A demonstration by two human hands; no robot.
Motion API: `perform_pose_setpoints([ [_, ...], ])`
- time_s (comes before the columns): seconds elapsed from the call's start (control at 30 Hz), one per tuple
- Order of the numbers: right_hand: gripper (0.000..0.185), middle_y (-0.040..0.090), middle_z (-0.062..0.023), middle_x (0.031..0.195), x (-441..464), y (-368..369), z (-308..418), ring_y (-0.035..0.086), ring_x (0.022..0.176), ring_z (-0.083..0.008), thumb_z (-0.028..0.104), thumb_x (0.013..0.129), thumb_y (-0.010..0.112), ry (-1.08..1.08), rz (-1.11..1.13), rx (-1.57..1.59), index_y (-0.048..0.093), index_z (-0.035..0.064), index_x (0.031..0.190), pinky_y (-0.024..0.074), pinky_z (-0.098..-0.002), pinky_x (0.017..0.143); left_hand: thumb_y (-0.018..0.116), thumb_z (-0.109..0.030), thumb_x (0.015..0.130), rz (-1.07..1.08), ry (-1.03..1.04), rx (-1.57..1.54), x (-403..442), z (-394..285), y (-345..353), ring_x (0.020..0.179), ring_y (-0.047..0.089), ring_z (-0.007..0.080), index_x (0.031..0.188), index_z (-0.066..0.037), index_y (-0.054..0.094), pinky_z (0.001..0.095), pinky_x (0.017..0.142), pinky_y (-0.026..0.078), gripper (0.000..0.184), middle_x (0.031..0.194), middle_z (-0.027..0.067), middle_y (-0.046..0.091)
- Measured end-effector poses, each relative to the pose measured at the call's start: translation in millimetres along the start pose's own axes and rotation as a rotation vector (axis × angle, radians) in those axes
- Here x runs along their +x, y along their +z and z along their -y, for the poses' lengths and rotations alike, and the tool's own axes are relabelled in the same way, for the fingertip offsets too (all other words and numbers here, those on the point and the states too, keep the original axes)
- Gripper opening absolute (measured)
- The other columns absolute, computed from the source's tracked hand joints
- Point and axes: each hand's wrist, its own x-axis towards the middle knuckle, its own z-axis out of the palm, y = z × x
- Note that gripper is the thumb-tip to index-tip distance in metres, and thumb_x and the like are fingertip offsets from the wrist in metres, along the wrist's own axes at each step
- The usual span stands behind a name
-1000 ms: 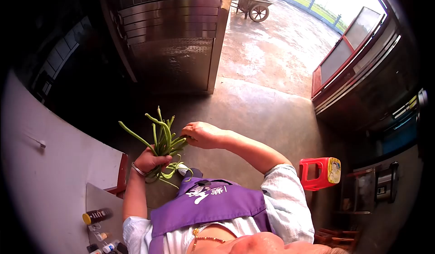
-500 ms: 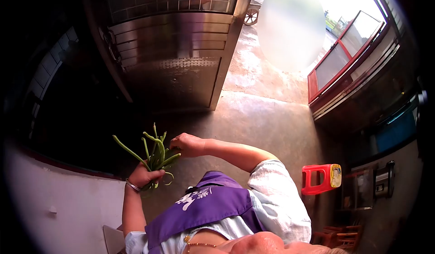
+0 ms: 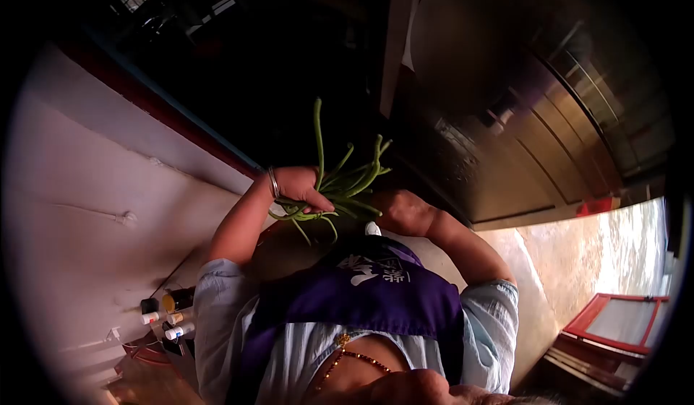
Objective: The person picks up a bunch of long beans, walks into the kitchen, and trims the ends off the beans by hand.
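Observation:
A bunch of long green beans (image 3: 353,182) is gripped in my left hand (image 3: 298,184), which wears a bracelet at the wrist. The thumb lies across the stalks. One bean sticks up well above the others, and thin curled ends hang below the fist. Close to the bunch's right side, my right hand (image 3: 406,213) is closed, its fingers turned away from view. What those fingers hold, if anything, is hidden. Both hands are in front of the purple apron (image 3: 376,289) I wear.
A dark doorway (image 3: 289,65) lies ahead, beside a pale wall (image 3: 94,159) on the left. A brown panelled door (image 3: 549,145) stands at the right, with a red-framed panel (image 3: 618,322) lower down. Several small bottles (image 3: 179,330) stand at lower left.
My view has swung left, so the doorway is now ahead and the bright exit is at right. The beans stay in my left hand; my right hand remains closed beside them.

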Motion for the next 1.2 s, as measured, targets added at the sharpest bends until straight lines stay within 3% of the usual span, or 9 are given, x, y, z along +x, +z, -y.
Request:
perform_pose_setpoints([
  [0.17,0.021,0.061,-0.0126,0.081,106.1,9.0,26.0,0.061,0.073,-0.0229,0.011,0.090,0.058,0.032,-0.027,0.476,0.060,-0.0012,0.106,0.0484,-0.0341,0.064,0.071,-0.017,0.082,-0.024,0.071,-0.193,-80.6,68.7,-47.5,0.051,0.056,0.0113,0.074,0.001,0.063,0.0249,0.047,0.044,0.021,0.061,0.0037,0.060],
  [0.2,0.020,0.057,-0.0054,0.075,118.5,14.2,21.6,0.054,0.067,-0.0118,0.012,0.093,0.055,0.152,0.068,0.816,0.060,-0.0021,0.107,0.0428,-0.0267,0.058,0.071,-0.016,0.081,-0.003,0.119,-0.211,-90.6,72.1,-52.5,0.050,0.055,0.0115,0.074,0.001,0.063,0.0249,0.047,0.044,0.020,0.061,0.0040,0.060],
  [0.33,0.019,0.055,0.0001,0.075,144.2,7.0,0.3,0.044,0.062,-0.0052,0.013,0.095,0.055,0.339,0.384,1.486,0.061,-0.0020,0.104,0.0340,-0.0199,0.052,0.071,-0.011,0.079,0.132,0.287,-0.173,-87.7,58.7,-64.7,0.047,0.054,0.0120,0.073,0.001,0.063,0.0247,0.045,0.043,0.016,0.058,0.0045,0.058],
  [0.47,0.024,0.059,0.0015,0.074,140.4,30.2,20.9,0.052,0.061,-0.0067,0.025,0.093,0.056,0.483,0.220,1.057,0.064,0.0030,0.099,0.0408,-0.0245,0.054,0.071,-0.011,0.078,0.182,0.390,-0.254,-74.4,57.1,-33.0,0.046,0.053,0.0119,0.069,0.001,0.062,0.0249,0.044,0.041,0.017,0.054,0.0042,0.056],
  [0.57,0.023,0.061,-0.0002,0.072,138.3,92.9,-31.9,0.056,0.063,-0.0091,0.025,0.093,0.055,0.319,-0.053,0.458,0.064,0.0040,0.093,0.0444,-0.0260,0.056,0.073,-0.006,0.076,0.178,0.328,-0.319,-76.0,71.4,-36.6,0.047,0.055,0.0133,0.101,0.007,0.059,0.0242,0.044,0.041,0.031,0.060,0.0065,0.059],
  [0.7,0.027,0.060,-0.0032,0.070,130.4,36.7,-10.7,0.047,0.055,-0.0059,0.025,0.098,0.050,0.645,-0.261,1.285,0.063,0.0031,0.088,0.0358,-0.0202,0.049,0.073,-0.007,0.077,0.150,0.346,-0.326,-85.7,59.9,-55.4,0.046,0.054,0.0129,0.102,0.007,0.059,0.0248,0.043,0.040,0.032,0.060,0.0070,0.058],
  [0.77,0.019,0.060,-0.0034,0.075,121.0,17.7,26.8,0.043,0.056,-0.0041,0.018,0.097,0.052,0.493,-0.417,1.341,0.063,0.0022,0.095,0.0325,-0.0181,0.049,0.073,-0.008,0.077,0.157,0.334,-0.304,-83.6,69.2,-38.7,0.045,0.053,0.0127,0.102,0.007,0.059,0.0255,0.043,0.040,0.033,0.059,0.0071,0.058],
  [0.93,0.013,0.062,-0.0031,0.082,236.4,-0.5,119.2,0.053,0.067,-0.0062,0.008,0.093,0.058,0.320,-0.446,0.943,0.064,0.0012,0.101,0.0421,-0.0200,0.059,0.074,-0.011,0.077,0.115,0.361,-0.379,-198.3,88.0,-65.2,0.045,0.052,0.0128,0.099,0.007,0.060,0.0253,0.042,0.038,0.032,0.058,0.0070,0.057],
  [1.2,0.016,0.063,-0.0133,0.085,265.8,-30.8,76.1,0.060,0.077,-0.0242,0.008,0.089,0.058,0.159,-0.204,0.385,0.063,-0.0017,0.101,0.0480,-0.0321,0.071,0.075,-0.016,0.077,0.015,0.352,-0.288,-209.6,63.8,-113.6,0.045,0.052,0.0126,0.082,0.005,0.062,0.0260,0.042,0.038,0.026,0.056,0.0057,0.056],
])
